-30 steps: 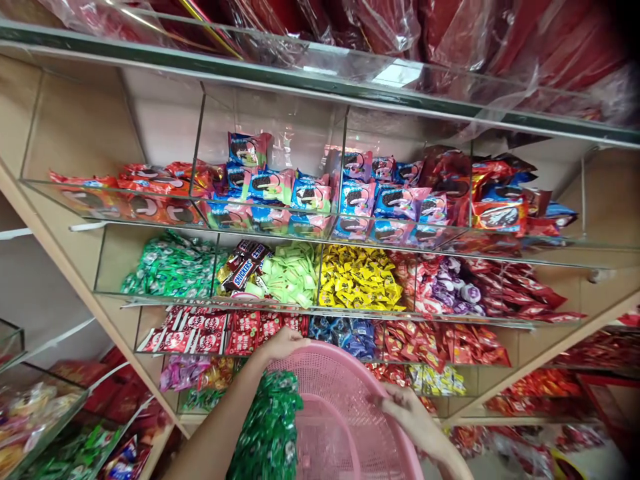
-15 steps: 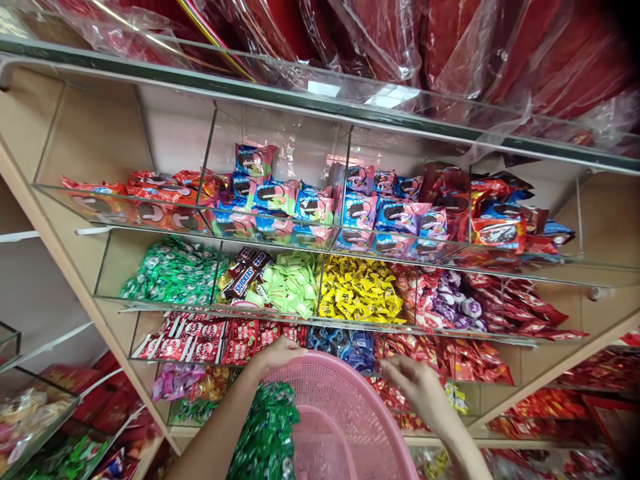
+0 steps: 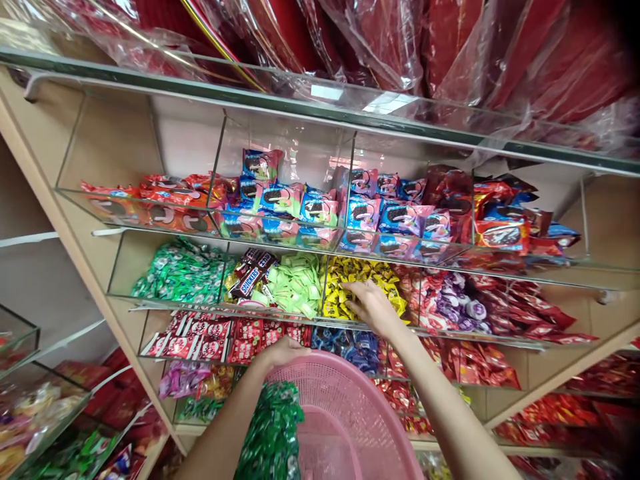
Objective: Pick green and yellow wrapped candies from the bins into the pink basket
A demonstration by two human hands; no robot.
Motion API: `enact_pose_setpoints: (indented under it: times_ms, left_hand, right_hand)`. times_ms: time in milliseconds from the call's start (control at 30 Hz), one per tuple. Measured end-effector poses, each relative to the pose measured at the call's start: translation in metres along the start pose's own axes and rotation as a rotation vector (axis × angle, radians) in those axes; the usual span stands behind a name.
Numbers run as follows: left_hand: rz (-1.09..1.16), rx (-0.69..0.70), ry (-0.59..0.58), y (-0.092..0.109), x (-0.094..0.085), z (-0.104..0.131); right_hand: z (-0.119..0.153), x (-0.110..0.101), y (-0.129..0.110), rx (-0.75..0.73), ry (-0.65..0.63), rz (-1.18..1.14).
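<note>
My left hand [image 3: 285, 353] is closed on the far left rim of a pink plastic basket [image 3: 370, 400], which is tilted towards me. Green-wrapped candies [image 3: 273, 427] fill its left side, and its pink bottom shows on the right. Over a compartment of yellow-wrapped candies [image 3: 345, 270] on the middle shelf is my right hand [image 3: 370, 303], its bent fingers apart and touching or just above the pile. No candy shows between those fingers. Left of the yellow pile lie pale green packets [image 3: 295, 283] and a Snickers bar [image 3: 250, 282].
Glass dividers and a glass shelf edge [image 3: 280, 313] bound the compartments. Above are cookie packs [image 3: 275, 197]; at the left, green candies [image 3: 180, 273]. Red packets [image 3: 193, 333] and blue-wrapped sweets [image 3: 345, 347] lie below. Plastic-wrapped red goods [image 3: 375, 40] stand on top.
My right hand has risen from beside the basket's right rim and moved up and left to the yellow candies. My left hand still grips the basket. The view has shifted slightly.
</note>
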State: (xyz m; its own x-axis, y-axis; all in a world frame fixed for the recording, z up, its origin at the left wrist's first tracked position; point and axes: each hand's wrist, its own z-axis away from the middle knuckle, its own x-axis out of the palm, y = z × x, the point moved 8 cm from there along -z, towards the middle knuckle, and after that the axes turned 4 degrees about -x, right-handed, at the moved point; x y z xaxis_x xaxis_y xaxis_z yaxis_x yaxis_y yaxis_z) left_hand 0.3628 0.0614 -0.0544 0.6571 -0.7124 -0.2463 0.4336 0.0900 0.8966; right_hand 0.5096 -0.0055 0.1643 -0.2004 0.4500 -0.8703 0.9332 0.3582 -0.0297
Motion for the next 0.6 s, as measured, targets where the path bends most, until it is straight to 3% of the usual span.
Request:
enact_pose_setpoints:
  times_ms: [200, 333, 433, 500, 600]
  left_hand:
    - [-0.030, 0.027, -0.019, -0.008, 0.000, -0.007]
    - [-0.054, 0.039, 0.000, -0.011, -0.001, -0.009]
    - [-0.064, 0.034, -0.011, -0.010, 0.000, -0.010]
    - [-0.070, 0.044, -0.033, -0.008, 0.001, -0.009]
    - [-0.085, 0.086, -0.046, -0.002, 0.003, -0.008]
  right_hand:
    - [0.002, 0.005, 0.001, -0.004, 0.041, -0.001]
    - [0.011, -0.026, -0.011, 0.029, 0.228, -0.070]
    - [0.024, -0.048, -0.036, 0.032, 0.345, -0.170]
    - [0.032, -0.039, -0.060, -0.013, 0.274, -0.257]
    - [0.049, 0.020, -0.089, -0.063, -0.052, -0.372]
